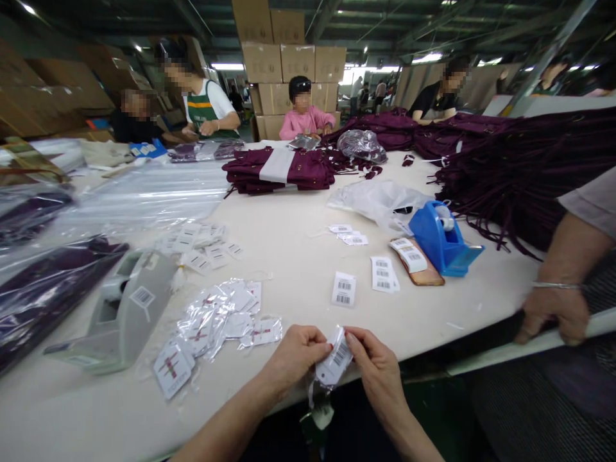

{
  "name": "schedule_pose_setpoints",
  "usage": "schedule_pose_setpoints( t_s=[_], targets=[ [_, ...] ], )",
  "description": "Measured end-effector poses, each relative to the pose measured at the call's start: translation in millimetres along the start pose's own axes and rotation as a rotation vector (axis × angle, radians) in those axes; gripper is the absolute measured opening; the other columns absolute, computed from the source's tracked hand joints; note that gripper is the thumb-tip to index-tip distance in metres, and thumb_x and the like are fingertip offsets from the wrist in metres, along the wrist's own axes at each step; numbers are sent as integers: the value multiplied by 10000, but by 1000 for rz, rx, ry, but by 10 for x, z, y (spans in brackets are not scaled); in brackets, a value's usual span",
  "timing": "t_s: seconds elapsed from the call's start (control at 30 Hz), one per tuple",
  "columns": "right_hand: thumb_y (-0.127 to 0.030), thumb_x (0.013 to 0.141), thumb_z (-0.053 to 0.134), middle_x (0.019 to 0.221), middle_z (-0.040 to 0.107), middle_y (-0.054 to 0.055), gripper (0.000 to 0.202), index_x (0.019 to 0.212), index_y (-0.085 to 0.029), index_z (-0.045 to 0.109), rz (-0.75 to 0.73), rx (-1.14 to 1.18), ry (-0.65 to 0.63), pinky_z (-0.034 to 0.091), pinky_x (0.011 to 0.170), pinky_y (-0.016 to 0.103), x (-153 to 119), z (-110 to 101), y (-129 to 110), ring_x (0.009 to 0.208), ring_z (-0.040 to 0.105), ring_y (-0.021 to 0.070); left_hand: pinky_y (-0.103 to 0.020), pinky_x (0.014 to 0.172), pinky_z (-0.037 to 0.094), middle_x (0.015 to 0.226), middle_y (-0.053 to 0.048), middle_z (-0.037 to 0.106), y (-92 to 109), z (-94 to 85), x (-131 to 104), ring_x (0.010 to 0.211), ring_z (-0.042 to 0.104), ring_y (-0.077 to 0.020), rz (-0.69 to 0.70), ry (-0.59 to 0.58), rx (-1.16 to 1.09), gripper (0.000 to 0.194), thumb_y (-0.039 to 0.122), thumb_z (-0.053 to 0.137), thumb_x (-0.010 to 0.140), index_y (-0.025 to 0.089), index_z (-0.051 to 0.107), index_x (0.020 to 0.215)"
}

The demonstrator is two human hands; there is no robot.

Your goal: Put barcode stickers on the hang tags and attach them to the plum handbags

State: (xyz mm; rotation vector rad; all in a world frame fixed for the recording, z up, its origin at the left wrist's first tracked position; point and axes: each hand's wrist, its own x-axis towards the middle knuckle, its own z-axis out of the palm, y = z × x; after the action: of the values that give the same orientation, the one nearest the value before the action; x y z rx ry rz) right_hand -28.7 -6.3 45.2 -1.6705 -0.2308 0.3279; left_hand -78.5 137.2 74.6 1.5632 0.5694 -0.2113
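Between my two hands is a white hang tag (333, 360) with a barcode, in a clear sleeve, held over the table's front edge. My left hand (301, 351) pinches its left side with thumb and finger. On the opposite side, my right hand (373, 359) grips the upper right edge. A sheet of barcode stickers (343, 289) lies just beyond my hands, with another barcode sheet (384, 274) to its right. Left of my hands is a loose pile of bagged tags (212, 321), some with a red printed design.
A grey tape dispenser (129, 308) stands at left, a blue tape dispenser (436, 237) at right beside a phone (428, 277). Folded purple garments (245, 170) lie farther back; more purple garments (505, 154) are heaped at right. A co-worker's hand (553, 311) rests near the right table edge.
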Motion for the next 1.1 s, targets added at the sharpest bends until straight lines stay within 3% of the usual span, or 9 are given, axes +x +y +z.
schedule_pose_setpoints(
  t_s=[0.17, 0.3, 0.4, 0.47, 0.63, 0.83, 1.0, 1.1],
  targets=[
    [-415, 685, 673, 744, 656, 22, 297, 851, -177, 609, 91, 177, -84, 469, 627, 272, -60, 18, 23, 682, 587, 168, -207, 454, 319, 460, 46, 483, 13, 82, 45, 446, 434, -85, -44, 21, -126, 229, 341, 621, 543, 143, 508, 558],
    [-384, 606, 745, 614, 616, -15, 387, 876, -171, 568, 202, 331, -107, 427, 509, 238, 10, -70, 19, 531, 546, 125, -199, 436, 323, 497, 44, 519, -22, 141, 12, 427, 454, -85, -53, -116, -202, 301, 403, 637, 570, 151, 500, 659],
    [-383, 593, 756, 620, 631, 6, 355, 811, -156, 593, 194, 316, -46, 421, 496, 236, 74, -167, 3, 535, 554, 130, -190, 387, 244, 497, 50, 539, -112, 148, -16, 359, 393, -68, -54, -256, -79, 327, 418, 625, 606, 157, 496, 755],
    [-372, 583, 765, 632, 641, 13, 347, 800, -153, 606, 174, 304, 29, 423, 487, 231, 120, -228, 1, 543, 560, 133, -196, 386, 178, 418, 68, 480, -160, 129, -16, 337, 315, -57, -6, -272, 50, 283, 431, 544, 678, 155, 501, 719],
    [-356, 529, 795, 620, 645, 4, 368, 782, -157, 618, 174, 363, 186, 419, 438, 204, 245, -334, 9, 529, 558, 124, -219, 415, 153, 350, 100, 321, -107, 36, 28, 350, 220, -63, 70, -215, 79, 323, 466, 433, 688, 158, 517, 637],
    [-383, 460, 807, 591, 629, 10, 405, 732, -148, 619, 122, 354, 267, 435, 405, 218, 445, -328, -95, 501, 544, 124, -209, 424, 197, 380, 71, 391, 50, -82, 118, 378, 278, -71, 61, -53, 105, 338, 486, 440, 659, 163, 525, 607],
    [-560, 580, 640, 630, 611, 16, 467, 787, -148, 570, -109, -11, 297, 499, 493, 284, 1145, -287, -471, 520, 564, 134, -222, 443, 316, 558, 25, 536, 258, -219, 223, 416, 400, -86, 217, 185, 49, 376, 515, 428, 716, 156, 531, 761],
    [-590, 693, 490, 725, 634, 51, 478, 819, -138, 580, -161, -177, 295, 497, 567, 298, 1589, -318, -681, 606, 595, 152, -257, 532, 406, 651, 10, 582, 279, -354, 222, 509, 505, -123, 348, 342, 189, 364, 470, 454, 737, 164, 532, 918]
  ],
)
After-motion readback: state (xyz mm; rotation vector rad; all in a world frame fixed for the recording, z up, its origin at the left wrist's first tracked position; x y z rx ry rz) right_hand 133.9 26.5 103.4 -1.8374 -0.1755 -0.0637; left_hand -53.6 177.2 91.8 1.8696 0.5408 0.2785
